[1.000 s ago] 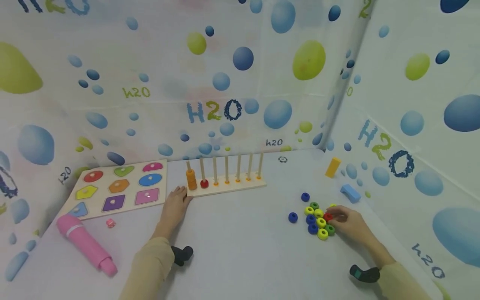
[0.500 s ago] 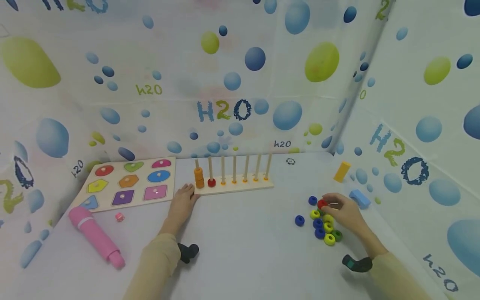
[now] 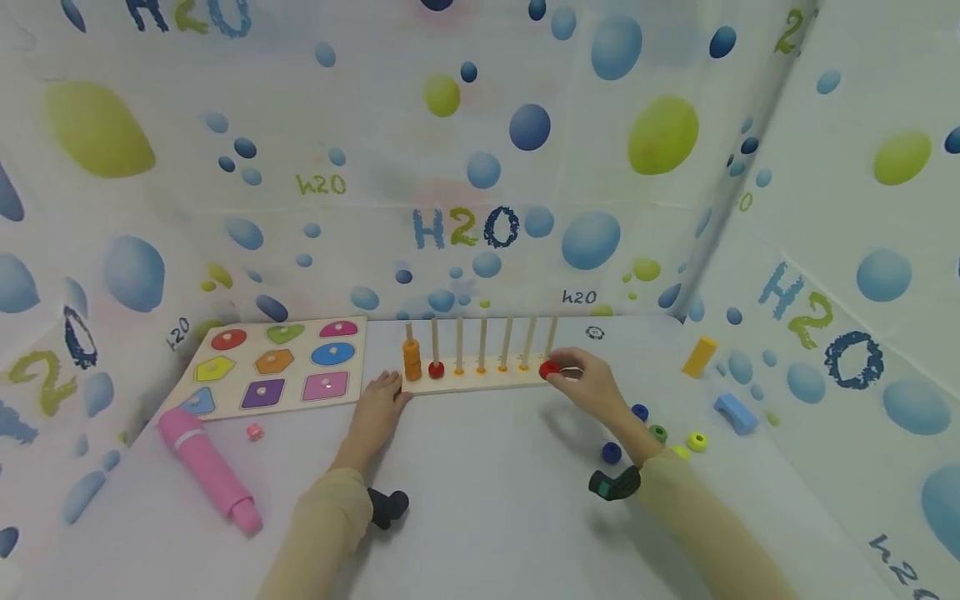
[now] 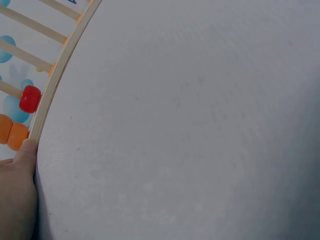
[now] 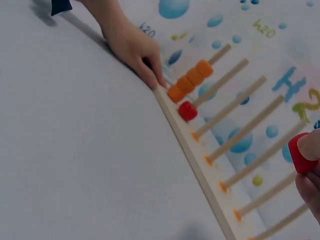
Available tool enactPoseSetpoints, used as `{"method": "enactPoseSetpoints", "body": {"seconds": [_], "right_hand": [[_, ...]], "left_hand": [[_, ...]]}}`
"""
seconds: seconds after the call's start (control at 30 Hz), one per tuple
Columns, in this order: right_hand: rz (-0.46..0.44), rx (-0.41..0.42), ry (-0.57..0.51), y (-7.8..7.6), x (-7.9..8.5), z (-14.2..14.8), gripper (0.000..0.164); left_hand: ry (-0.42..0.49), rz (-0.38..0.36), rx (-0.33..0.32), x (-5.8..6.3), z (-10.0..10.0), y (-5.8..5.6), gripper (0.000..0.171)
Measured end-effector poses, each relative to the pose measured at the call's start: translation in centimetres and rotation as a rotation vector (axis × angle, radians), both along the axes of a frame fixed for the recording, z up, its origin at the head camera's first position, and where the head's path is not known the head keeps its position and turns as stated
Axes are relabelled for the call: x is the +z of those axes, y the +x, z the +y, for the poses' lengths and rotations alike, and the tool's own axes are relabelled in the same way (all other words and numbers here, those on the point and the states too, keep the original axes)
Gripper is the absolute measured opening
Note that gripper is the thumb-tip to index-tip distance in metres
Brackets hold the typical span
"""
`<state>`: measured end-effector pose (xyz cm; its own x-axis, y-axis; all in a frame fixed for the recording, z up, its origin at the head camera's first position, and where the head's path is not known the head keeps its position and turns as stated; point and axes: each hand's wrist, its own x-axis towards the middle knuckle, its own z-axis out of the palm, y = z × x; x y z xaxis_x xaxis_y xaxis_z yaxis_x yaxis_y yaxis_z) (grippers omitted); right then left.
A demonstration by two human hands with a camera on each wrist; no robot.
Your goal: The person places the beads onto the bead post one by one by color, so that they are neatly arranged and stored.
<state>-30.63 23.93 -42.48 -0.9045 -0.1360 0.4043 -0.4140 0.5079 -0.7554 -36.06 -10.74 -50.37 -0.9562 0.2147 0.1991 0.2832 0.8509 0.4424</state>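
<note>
A wooden peg stand [image 3: 480,384] with a row of upright pegs stands toward the back. Orange beads [image 3: 412,360] are stacked on its leftmost peg, and one red bead [image 3: 437,370] sits at the bottom of the second. My left hand [image 3: 377,410] grips the stand's left end, its thumb [image 4: 27,146] along the front edge. Between thumb and fingers of my right hand [image 3: 592,387] I pinch another red bead [image 5: 299,159], close to the rightmost pegs. Behind my right wrist lie loose beads, among them a blue bead [image 3: 611,452] and a yellow bead [image 3: 697,442]; my forearm hides others.
A shape puzzle board [image 3: 281,367] lies at the back left. In front of it are a pink toy microphone [image 3: 210,471] and a small pink piece [image 3: 255,432]. A yellow block [image 3: 700,357] and a light blue block [image 3: 737,414] stand at the right, by the patterned wall.
My right hand has picked the red bead out of the pile and carried it left and back to the stand's right end. The left hand keeps its hold; the head view has shifted.
</note>
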Motion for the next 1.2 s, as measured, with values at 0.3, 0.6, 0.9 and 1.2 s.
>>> {"method": "enactPoseSetpoints", "body": {"seconds": [0.3, 0.6, 0.9, 1.2], "right_hand": [[0.053, 0.053, 0.0, -3.6, 0.4, -4.8, 0.029], [0.097, 0.087, 0.01, -6.4, 2.6, -9.7, 0.028], [0.156, 0.134, 0.051, -9.0, 4.1, -13.6, 0.03], [0.214, 0.175, 0.223, -10.0, 4.0, -15.8, 0.029]], "left_hand": [[-0.052, -0.004, -0.026, 0.1, 1.4, -0.5, 0.05], [-0.039, -0.002, -0.017, 0.2, 1.4, -0.5, 0.049], [-0.021, 0.013, 0.009, -0.1, 0.7, -0.6, 0.049], [0.013, 0.024, 0.026, -0.5, -0.2, -0.2, 0.049]]}}
